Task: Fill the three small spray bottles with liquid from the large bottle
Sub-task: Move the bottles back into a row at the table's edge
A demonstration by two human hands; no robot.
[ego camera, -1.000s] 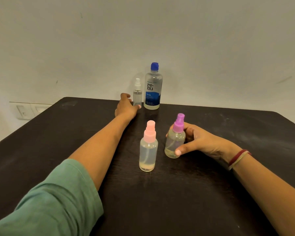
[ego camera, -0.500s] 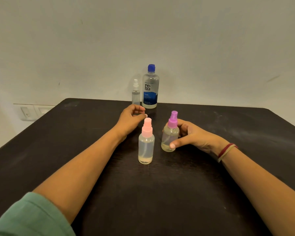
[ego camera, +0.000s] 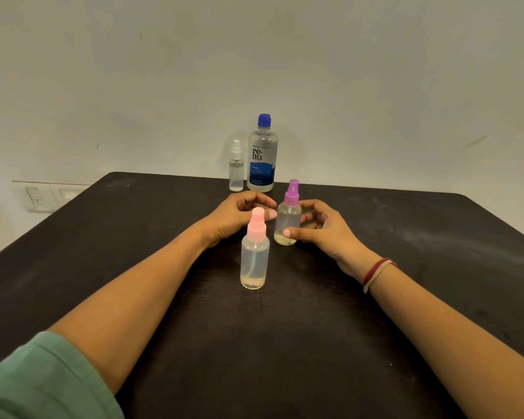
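Note:
The large clear bottle (ego camera: pixel 262 158) with a blue cap and blue label stands upright at the table's far edge. Beside it on the left stands a slim white-capped spray bottle (ego camera: pixel 236 169). A pink-capped spray bottle (ego camera: pixel 254 255) stands alone in the middle, with a little liquid at its bottom. Just behind it to the right, my right hand (ego camera: pixel 324 229) grips the purple-capped spray bottle (ego camera: pixel 288 220) round its body, thumb on the near side. My left hand (ego camera: pixel 235 217) hovers behind the pink cap, fingers curled and holding nothing, fingertips close to the purple-capped bottle.
The dark table (ego camera: pixel 315 343) runs to a white wall behind. A wall socket plate (ego camera: pixel 43 196) sits low at the left, past the table's edge. My forearms lie across the table's near half.
My left hand pulled back from the white-capped bottle at the far edge toward the purple-capped bottle. My right hand kept its hold on that bottle.

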